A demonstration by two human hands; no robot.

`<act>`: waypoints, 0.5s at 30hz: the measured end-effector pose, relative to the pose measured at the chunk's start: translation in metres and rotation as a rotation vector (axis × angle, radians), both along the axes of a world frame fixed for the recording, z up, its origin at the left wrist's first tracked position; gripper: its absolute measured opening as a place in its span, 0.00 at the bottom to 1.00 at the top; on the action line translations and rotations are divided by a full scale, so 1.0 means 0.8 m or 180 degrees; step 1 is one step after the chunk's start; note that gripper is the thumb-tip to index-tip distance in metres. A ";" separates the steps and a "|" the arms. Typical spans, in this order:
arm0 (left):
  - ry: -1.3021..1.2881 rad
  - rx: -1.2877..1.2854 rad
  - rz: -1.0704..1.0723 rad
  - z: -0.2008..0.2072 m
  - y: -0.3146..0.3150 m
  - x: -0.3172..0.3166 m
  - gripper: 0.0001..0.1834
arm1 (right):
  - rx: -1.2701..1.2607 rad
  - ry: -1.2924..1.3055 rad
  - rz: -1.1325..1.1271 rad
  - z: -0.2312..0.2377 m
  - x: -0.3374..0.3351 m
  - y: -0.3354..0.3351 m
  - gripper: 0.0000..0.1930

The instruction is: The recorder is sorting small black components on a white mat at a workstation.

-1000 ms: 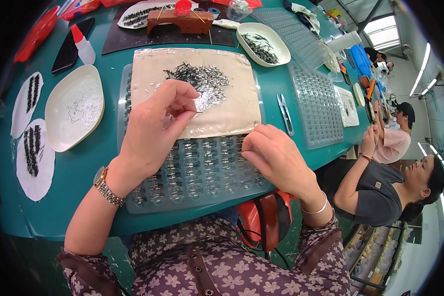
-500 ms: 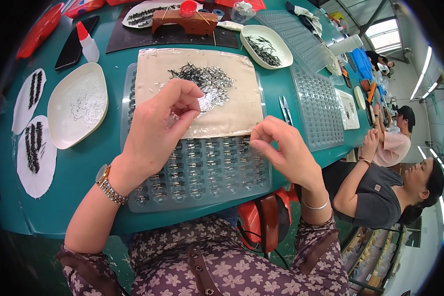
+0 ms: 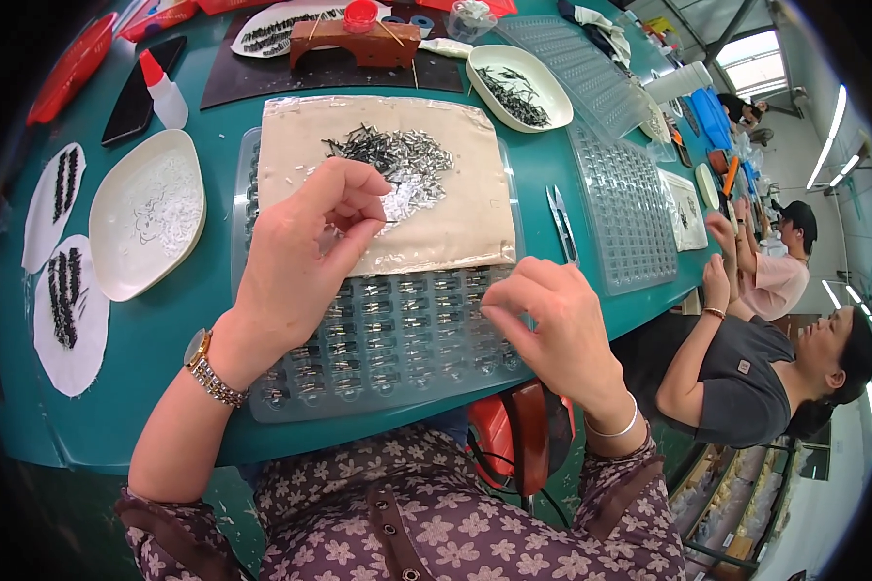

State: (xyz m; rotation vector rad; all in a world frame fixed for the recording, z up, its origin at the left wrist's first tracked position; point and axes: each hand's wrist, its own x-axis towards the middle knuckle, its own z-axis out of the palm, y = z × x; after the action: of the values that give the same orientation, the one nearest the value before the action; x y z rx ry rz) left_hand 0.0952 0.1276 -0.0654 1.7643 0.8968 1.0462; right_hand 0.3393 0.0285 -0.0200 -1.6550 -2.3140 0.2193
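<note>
My left hand, wearing a watch, is pinched over the beige padded board. A thin dark piece seems to stick out at its fingertips, too small to name. Just beyond the fingers lies a heap of small black pieces and silver tube-like pieces on the board. That board rests on a clear plastic compartment tray, whose near rows hold many small dark and metallic parts. Over the tray's right edge, my right hand is closed, thumb against curled fingers; whatever it holds, if anything, is hidden.
To the left are a cream dish of white bits, white cloths with black pieces, and a glue bottle. Tweezers and another clear tray lie right. A dish of black pieces stands behind. Co-workers sit right.
My right hand has shifted slightly left and down, over the tray's edge. My left hand stays pinched in nearly the same place. The nearest co-worker's hands have moved apart.
</note>
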 end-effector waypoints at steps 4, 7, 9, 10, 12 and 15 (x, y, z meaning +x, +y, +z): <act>-0.0011 -0.0025 -0.0019 0.000 0.001 0.004 0.17 | 0.0045 0.0101 -0.0063 -0.013 0.004 -0.007 0.05; -0.0015 -0.0049 -0.0020 0.001 0.001 0.008 0.17 | 0.0041 0.0166 -0.0082 -0.015 0.007 -0.006 0.05; -0.0023 -0.0079 -0.0010 0.001 0.001 0.009 0.17 | 0.0005 0.0220 -0.0079 -0.016 0.008 -0.005 0.05; -0.0028 -0.0095 -0.0004 0.002 0.001 0.010 0.17 | -0.0013 0.0247 -0.0078 -0.016 0.009 -0.004 0.05; -0.0023 -0.0093 -0.0013 0.002 0.002 0.011 0.17 | 0.0007 0.0253 -0.0090 -0.016 0.009 -0.004 0.05; -0.0026 -0.0091 -0.0031 0.004 0.003 0.011 0.17 | 0.0065 0.0254 -0.0119 -0.016 0.009 -0.007 0.05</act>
State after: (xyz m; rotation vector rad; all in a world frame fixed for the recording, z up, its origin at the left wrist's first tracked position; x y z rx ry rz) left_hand 0.1043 0.1303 -0.0621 1.7378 0.8932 1.0289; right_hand 0.3463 0.0231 -0.0329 -1.6475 -2.2178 0.2483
